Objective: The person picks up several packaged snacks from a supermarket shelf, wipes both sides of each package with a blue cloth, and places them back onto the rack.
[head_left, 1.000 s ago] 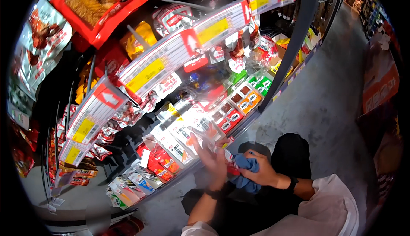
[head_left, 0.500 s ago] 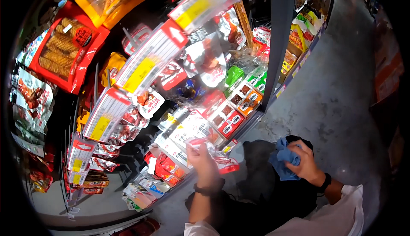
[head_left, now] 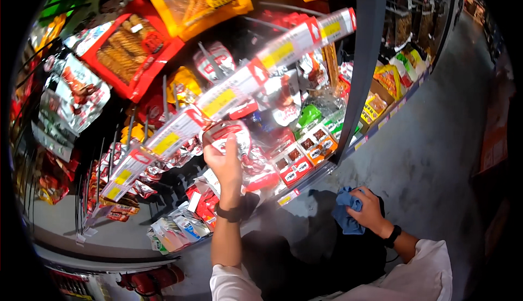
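Plain blue is seen on the cloth [head_left: 346,212] at four o'clock. Red and white are mixed on the package [head_left: 241,135] near the dial's centre. White price labels [head_left: 217,102] are blocked in yellow. At ten o'clock, a bag [head_left: 128,55] is edged in red; at eleven, a pouch [head_left: 197,2] in orange-yellow.

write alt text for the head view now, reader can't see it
A person's left hand holds a glossy red-and-white packet near a strip of white-and-yellow price labels; the right hand grips a crumpled blue cloth. Colourful food packages are on display behind.
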`<state>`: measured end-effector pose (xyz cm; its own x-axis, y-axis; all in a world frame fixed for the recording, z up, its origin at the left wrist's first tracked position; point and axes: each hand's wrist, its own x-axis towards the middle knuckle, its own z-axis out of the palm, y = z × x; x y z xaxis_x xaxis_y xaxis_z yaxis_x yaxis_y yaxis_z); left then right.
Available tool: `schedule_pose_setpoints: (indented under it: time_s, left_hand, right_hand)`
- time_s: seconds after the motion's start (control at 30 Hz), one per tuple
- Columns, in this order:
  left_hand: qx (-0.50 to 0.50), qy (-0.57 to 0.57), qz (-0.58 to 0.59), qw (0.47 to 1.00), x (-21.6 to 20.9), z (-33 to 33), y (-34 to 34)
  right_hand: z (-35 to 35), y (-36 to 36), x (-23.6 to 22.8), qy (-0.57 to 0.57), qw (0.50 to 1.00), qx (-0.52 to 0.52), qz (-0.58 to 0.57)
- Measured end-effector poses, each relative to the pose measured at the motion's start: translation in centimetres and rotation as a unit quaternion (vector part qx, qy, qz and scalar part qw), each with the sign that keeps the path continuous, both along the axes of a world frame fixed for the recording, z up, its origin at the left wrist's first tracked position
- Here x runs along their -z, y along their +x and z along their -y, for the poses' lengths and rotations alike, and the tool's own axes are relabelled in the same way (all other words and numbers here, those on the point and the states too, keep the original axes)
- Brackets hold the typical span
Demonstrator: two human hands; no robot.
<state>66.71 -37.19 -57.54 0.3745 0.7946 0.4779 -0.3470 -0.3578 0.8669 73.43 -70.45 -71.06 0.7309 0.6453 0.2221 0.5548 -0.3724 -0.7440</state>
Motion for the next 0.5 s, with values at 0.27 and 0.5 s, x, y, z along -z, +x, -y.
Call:
schedule_pose_setpoints:
  time_s: [0.27,0.5]
  left_hand:
    - [0.035,0.011,-0.035,0.999,-5.7,0.8,2.3]
    - [-0.054,0.147,-0.144,0.977,-5.9,-0.6,3.6]
  right_hand:
    - [-0.6,-0.8,-0.7,-0.026,0.997,0.020,0.073]
    - [-0.6,-1.9,-0.5,-0.056,0.995,0.032,0.077]
